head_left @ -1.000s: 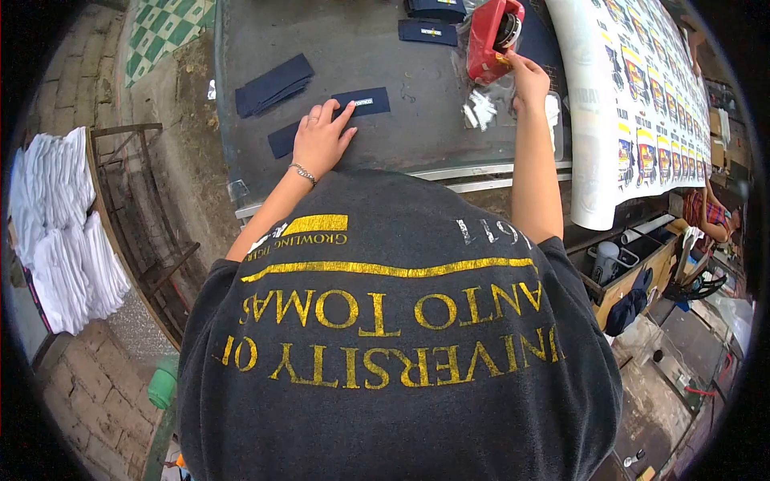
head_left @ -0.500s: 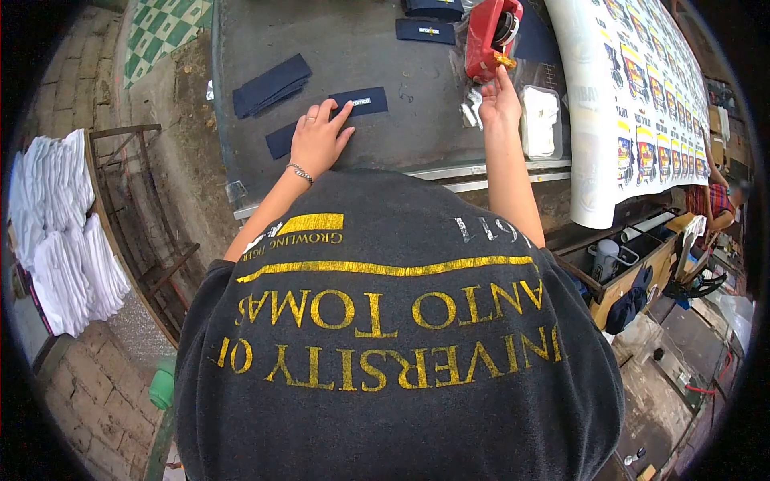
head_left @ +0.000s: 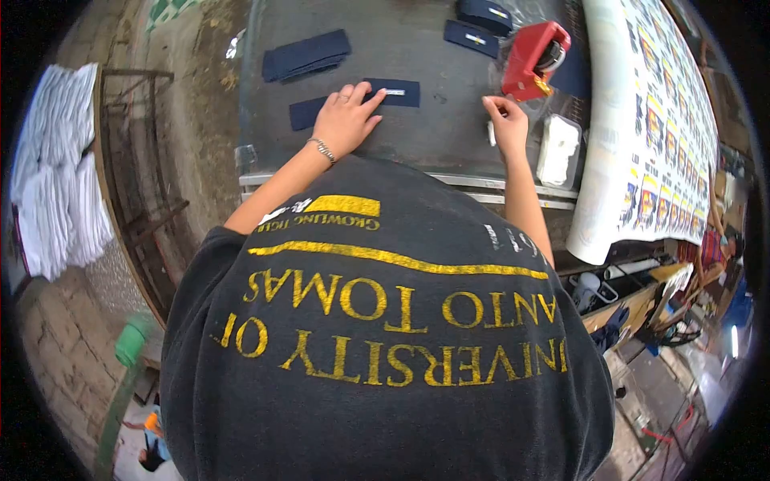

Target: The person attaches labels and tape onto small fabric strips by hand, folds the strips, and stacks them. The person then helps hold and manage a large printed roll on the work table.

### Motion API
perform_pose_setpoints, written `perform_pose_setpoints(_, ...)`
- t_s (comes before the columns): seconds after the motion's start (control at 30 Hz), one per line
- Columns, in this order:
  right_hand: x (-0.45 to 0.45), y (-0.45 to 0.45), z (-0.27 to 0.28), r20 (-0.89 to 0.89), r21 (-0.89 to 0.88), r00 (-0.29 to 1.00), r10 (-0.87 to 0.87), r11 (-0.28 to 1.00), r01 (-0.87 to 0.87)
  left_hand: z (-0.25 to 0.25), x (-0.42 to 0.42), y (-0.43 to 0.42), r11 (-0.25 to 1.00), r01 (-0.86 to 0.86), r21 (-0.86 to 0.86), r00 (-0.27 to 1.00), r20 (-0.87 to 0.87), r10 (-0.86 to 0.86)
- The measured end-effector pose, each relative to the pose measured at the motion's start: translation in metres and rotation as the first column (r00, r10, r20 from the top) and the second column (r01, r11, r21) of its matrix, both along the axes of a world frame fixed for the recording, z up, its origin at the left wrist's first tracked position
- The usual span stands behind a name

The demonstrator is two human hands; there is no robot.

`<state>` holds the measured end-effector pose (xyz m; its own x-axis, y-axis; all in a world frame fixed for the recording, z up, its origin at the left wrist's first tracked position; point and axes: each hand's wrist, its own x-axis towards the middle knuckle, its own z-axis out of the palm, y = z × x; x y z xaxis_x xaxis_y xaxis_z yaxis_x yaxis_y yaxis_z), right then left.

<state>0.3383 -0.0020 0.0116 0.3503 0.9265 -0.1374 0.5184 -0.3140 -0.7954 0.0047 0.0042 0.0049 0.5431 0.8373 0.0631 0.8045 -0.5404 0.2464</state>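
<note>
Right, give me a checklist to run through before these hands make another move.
1. Left hand on the strip: ok, the index fingertip rests by the left end of the label.
2. Label facing up: ok, it shows white on the navy.
3. Right hand off the dispenser: ok, the two are apart.
4. Right fingers holding something: cannot tell, too small to make out.
5. Stack squared up: not ok, its edges fan out.
6. Printed sheet away from both hands: ok, beyond the dispenser on the right.
</note>
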Motion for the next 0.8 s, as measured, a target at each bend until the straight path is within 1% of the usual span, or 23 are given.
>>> perform_pose_setpoints(0.03, -0.014, 0.014, 0.014, -0.010, -0.006, 1.000, 0.018, 1.000, -0.018, -0.001, 0.000, 0.000, 0.999, 0.012, 0.035, 1.000, 0.010, -0.012)
perform_pose_setpoints(0.07, -0.025, 0.029, 0.024, 0.256, 0.145, 0.899, 0.356, 0.905, -0.399, -0.004, 0.001, 0.000, 0.998, 0.010, 0.064, 1.000, 0.005, -0.010)
perform_pose_setpoints(0.1, -0.035, 0.043, 0.031, 0.536, 0.181, 0.632, 0.560, 0.655, -0.734, -0.004, 0.001, 0.000, 0.998, -0.001, 0.060, 1.000, -0.002, 0.001)
perform_pose_setpoints(0.13, -0.049, 0.057, 0.035, 0.530, 0.182, 0.630, 0.568, 0.650, -0.738, -0.004, 0.001, 0.000, 0.999, 0.000, 0.054, 1.000, -0.007, 0.000)
perform_pose_setpoints(0.17, -0.067, 0.071, 0.038, 0.452, 0.052, 0.500, 0.739, 0.538, -0.841, -0.003, 0.002, 0.000, 0.999, 0.002, 0.049, 1.000, -0.010, -0.002)
perform_pose_setpoints(0.2, -0.082, 0.082, 0.037, 0.344, -0.062, 0.350, 0.871, 0.393, -0.917, -0.002, 0.002, 0.000, 0.998, 0.004, 0.060, 1.000, -0.027, -0.002)
perform_pose_setpoints(0.23, -0.093, 0.093, 0.034, 0.341, -0.061, 0.347, 0.874, 0.389, -0.919, -0.002, 0.002, 0.000, 0.998, 0.000, 0.058, 1.000, -0.029, 0.002)
perform_pose_setpoints(0.3, -0.115, 0.111, 0.029, 0.230, -0.368, 0.109, 0.967, 0.191, -0.910, -0.001, 0.002, 0.001, 0.998, 0.016, 0.065, 1.000, -0.021, -0.015)
perform_pose_setpoints(0.33, -0.125, 0.117, 0.030, 0.228, -0.366, 0.105, 0.968, 0.185, -0.912, 0.000, 0.002, 0.001, 0.998, 0.012, 0.063, 1.000, -0.023, -0.010)
perform_pose_setpoints(0.4, -0.143, 0.126, 0.036, 0.110, -0.520, 0.016, 0.994, 0.071, -0.851, 0.000, 0.002, 0.001, 0.997, 0.013, 0.081, 1.000, -0.010, -0.012)
perform_pose_setpoints(0.43, -0.149, 0.128, 0.037, 0.107, -0.521, 0.010, 0.994, 0.065, -0.851, 0.000, 0.002, 0.000, 0.997, 0.007, 0.079, 1.000, -0.010, -0.006)
perform_pose_setpoints(0.5, -0.157, 0.132, 0.042, 0.110, -0.633, -0.058, 0.992, 0.025, -0.773, 0.001, 0.003, 0.000, 0.997, 0.007, 0.075, 1.000, -0.009, -0.006)
perform_pose_setpoints(0.63, -0.156, 0.137, 0.049, 0.101, -0.632, -0.045, 0.994, 0.029, -0.774, 0.002, 0.003, 0.000, 0.995, -0.005, 0.097, 1.000, -0.007, 0.005)
perform_pose_setpoints(0.7, -0.140, 0.138, 0.045, 0.103, -0.450, 0.137, 0.985, 0.169, -0.877, 0.002, 0.002, 0.001, 0.996, 0.008, 0.093, 1.000, 0.003, -0.008)
perform_pose_setpoints(0.73, -0.132, 0.132, 0.043, 0.100, -0.450, 0.132, 0.986, 0.163, -0.878, 0.002, 0.002, 0.001, 0.996, 0.003, 0.090, 1.000, 0.003, -0.003)
perform_pose_setpoints(0.77, -0.124, 0.117, 0.042, 0.129, -0.301, 0.297, 0.946, 0.323, -0.897, 0.003, 0.002, 0.001, 0.997, 0.003, 0.075, 1.000, 0.005, -0.004)
perform_pose_setpoints(0.8, -0.117, 0.101, 0.040, 0.129, -0.142, 0.458, 0.880, 0.473, -0.869, 0.004, 0.002, 0.001, 0.998, 0.006, 0.059, 1.000, 0.006, -0.006)
